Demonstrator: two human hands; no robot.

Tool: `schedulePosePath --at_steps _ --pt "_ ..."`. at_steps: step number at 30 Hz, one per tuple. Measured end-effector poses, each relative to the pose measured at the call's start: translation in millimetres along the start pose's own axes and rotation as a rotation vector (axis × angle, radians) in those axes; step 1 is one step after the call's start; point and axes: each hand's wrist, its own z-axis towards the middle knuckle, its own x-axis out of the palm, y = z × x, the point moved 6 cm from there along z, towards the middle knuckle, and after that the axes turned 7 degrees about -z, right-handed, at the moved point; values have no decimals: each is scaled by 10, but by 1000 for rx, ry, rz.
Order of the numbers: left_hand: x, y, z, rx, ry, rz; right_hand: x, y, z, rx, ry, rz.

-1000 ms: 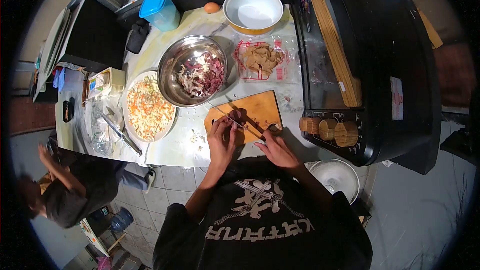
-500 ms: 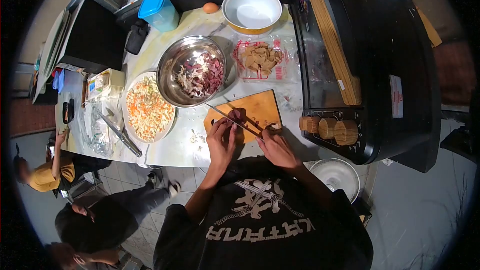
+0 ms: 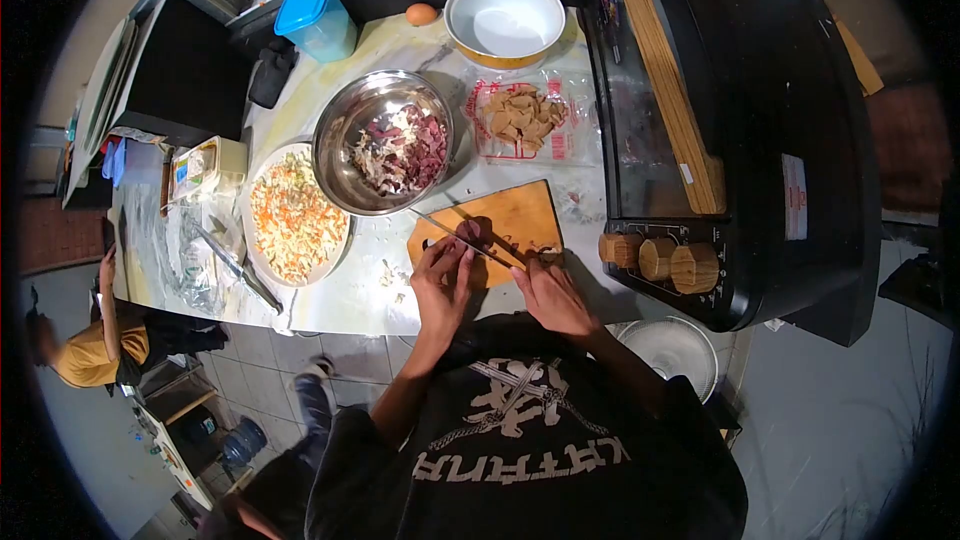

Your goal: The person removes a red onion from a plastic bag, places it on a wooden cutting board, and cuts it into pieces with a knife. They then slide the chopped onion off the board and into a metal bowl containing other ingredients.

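A wooden cutting board (image 3: 533, 202) lies on the counter in front of me, with a dark red piece of meat (image 3: 474, 231) on it. My left hand (image 3: 442, 282) is closed, its fingertips pressed together on the meat's near side. My right hand (image 3: 552, 297) grips a knife (image 3: 462, 238), whose blade slants across the board beside the left fingertips, its tip near the bowl. Small dark scraps (image 3: 540, 243) lie at the board's right. Just beyond, a steel bowl (image 3: 330, 178) contains chopped red meat (image 3: 425, 150) and pale shreds.
A plate (image 3: 345, 240) of shredded vegetables and a second knife (image 3: 240, 270) are at left. Behind the board are a plastic bag with brown slices (image 3: 522, 120), a white bowl (image 3: 504, 20) and an egg (image 3: 421, 14). A black oven (image 3: 740, 140) borders the right. Two other people are at lower left.
The knife's handle end and my right hand have shifted slightly left. The person in dark clothes has moved right, close behind me. A black object has left the counter's far-left edge.
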Motion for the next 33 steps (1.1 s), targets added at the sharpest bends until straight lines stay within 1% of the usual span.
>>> schedulePosePath --at_steps 2,5,8,10,13,17,19,23,25,29,31,33 --pt "1 15 1 6 3 -17 20 -5 12 16 2 -22" --pt "-1 5 2 3 -6 -6 7 -6 25 11 -54 -34" --pt "-10 8 -1 13 -7 -18 -36 27 41 10 -43 -1" --pt "-9 22 2 5 -4 -20 -38 38 48 15 24 -37" --pt "-6 33 1 4 -4 -20 -28 25 62 55 54 -62" --pt "-4 19 0 3 -12 -40 -38 62 52 61 29 -108" --pt "-6 5 6 18 -18 -41 -22 62 46 73 3 -180" --pt "-11 17 -2 25 -11 -35 37 53 35 92 16 -199" --pt "-22 10 -8 35 -10 -26 41 33 36 77 -33 -176" --pt "-15 -12 -4 37 -17 -41 49 16 8 85 -34 -170" --pt "-19 -13 -5 34 -20 -46 89 -28 0 123 21 -185" --pt "-9 -9 -3 31 -17 -55 90 -25 -4 134 19 -199"
